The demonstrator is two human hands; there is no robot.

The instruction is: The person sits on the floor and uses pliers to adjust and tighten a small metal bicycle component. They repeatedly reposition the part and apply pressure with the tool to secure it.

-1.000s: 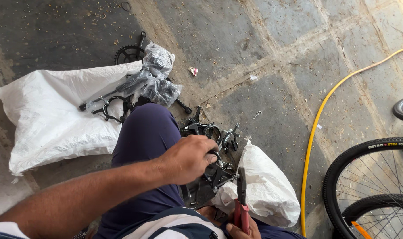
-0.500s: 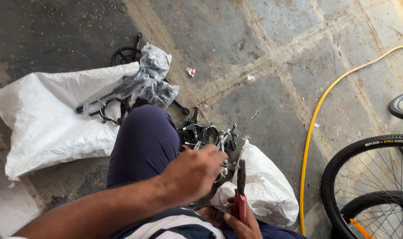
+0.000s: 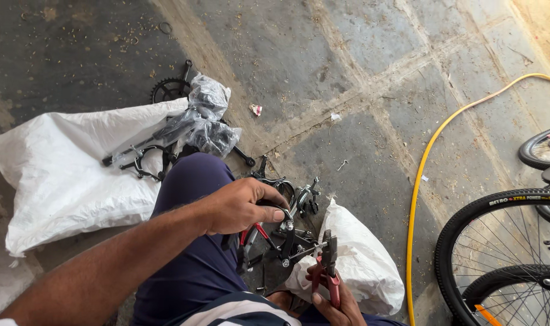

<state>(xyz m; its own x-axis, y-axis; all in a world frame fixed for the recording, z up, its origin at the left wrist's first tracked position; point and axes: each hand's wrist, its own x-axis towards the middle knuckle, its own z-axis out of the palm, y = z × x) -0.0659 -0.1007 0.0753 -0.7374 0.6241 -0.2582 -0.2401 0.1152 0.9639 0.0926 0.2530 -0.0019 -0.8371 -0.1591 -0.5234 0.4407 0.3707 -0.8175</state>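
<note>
The pliers [image 3: 327, 274] had red handles; the hose [image 3: 429, 158] was yellow, the sack [image 3: 57, 175] white, the trousers [image 3: 193, 265] navy.

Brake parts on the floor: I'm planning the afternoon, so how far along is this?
Nothing looks finished. In hand: the left hand holds a black brake arm while the right hand works red-handled pliers at it. Left: more parts by the knee and wrapped ones on the white sack.

Big white sack [image 3: 63, 169] flat on the floor, crinkly clear plastic bag [image 3: 205, 118] on its edge, smaller white bag [image 3: 362, 265] nearby.
</note>
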